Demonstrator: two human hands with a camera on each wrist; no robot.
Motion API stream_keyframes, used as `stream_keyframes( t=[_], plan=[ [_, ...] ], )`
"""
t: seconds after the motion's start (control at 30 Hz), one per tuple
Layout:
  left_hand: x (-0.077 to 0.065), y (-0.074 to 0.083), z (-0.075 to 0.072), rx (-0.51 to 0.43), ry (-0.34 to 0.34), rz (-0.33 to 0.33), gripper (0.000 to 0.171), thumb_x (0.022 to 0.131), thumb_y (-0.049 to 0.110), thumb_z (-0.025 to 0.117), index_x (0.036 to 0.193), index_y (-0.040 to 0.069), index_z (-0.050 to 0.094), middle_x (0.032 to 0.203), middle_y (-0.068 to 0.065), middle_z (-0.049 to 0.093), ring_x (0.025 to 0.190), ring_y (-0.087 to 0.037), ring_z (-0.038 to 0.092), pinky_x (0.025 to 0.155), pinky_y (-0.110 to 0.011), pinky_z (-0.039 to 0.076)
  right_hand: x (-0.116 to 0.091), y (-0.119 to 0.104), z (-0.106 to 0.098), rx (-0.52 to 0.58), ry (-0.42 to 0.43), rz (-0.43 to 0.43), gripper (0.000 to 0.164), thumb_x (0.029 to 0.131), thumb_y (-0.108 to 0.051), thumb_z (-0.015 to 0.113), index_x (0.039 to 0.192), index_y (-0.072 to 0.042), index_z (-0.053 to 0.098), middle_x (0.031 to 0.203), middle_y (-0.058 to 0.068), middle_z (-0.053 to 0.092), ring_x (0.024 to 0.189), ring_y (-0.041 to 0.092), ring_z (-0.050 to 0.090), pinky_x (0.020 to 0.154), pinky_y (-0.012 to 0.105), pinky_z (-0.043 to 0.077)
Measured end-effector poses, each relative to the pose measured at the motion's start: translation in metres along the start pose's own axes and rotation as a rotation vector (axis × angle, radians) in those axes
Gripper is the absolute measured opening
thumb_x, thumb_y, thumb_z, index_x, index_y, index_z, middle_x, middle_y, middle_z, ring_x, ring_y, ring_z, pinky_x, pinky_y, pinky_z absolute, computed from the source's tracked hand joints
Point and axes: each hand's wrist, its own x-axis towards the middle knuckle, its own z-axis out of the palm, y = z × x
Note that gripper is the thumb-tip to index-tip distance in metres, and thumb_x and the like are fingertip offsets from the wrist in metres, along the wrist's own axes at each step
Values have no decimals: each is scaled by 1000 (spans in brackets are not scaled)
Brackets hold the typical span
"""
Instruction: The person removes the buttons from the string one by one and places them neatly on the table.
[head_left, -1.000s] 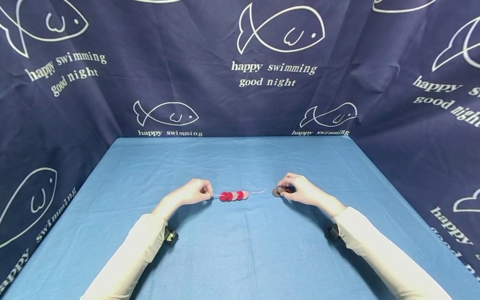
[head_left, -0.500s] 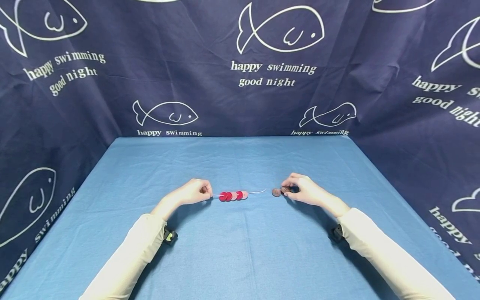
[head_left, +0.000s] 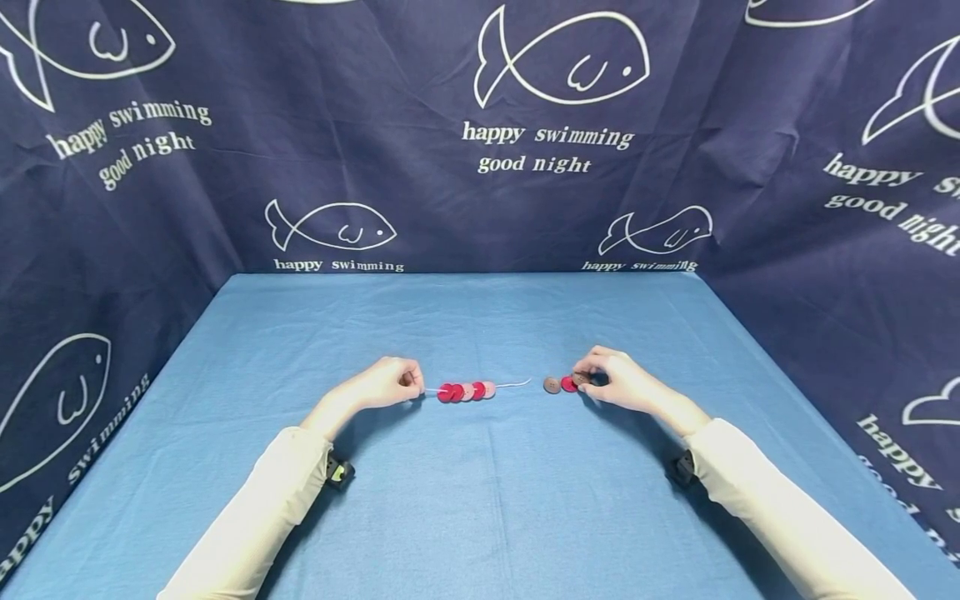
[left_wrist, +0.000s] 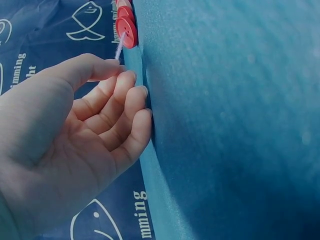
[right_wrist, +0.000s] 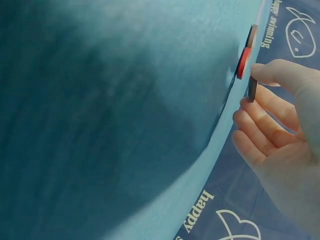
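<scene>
Near the table's middle, my left hand (head_left: 390,382) pinches one end of a white string (head_left: 514,385) between thumb and forefinger. Several red and pink buttons (head_left: 477,390) sit overlapping along that string, and its other end lies loose to the right. In the left wrist view the string enters the nearest red button (left_wrist: 127,32). My right hand (head_left: 613,380) pinches a brown button (right_wrist: 253,89) by its edge, thumb against fingers. Just left of those fingers a red button (head_left: 568,384) lies on the cloth, partly covered in the head view. Beside it lies another brown button (head_left: 552,385).
A blue cloth (head_left: 480,500) covers the table. Dark blue curtains (head_left: 480,217) with white fish drawings and lettering stand behind it and at both sides. Each forearm has a small dark device (head_left: 340,472) at the wrist.
My right hand has moved slightly right, carrying a brown button away from the other brown one and uncovering the red button between them. The left hand and the strung buttons hold still.
</scene>
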Motion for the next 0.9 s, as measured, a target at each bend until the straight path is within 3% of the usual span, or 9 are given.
stream_keyframes(
  t=[0.9],
  plan=[
    [2,-1,1,4,22,14,6,81,3,58,82,8,61,72,2,63,60,-4,54,67,-23,46,-8,5,-1,-14,-17,45,22,77,-5,70,99,-1,69,91,6,61,83,21,59,74,39,49]
  ],
)
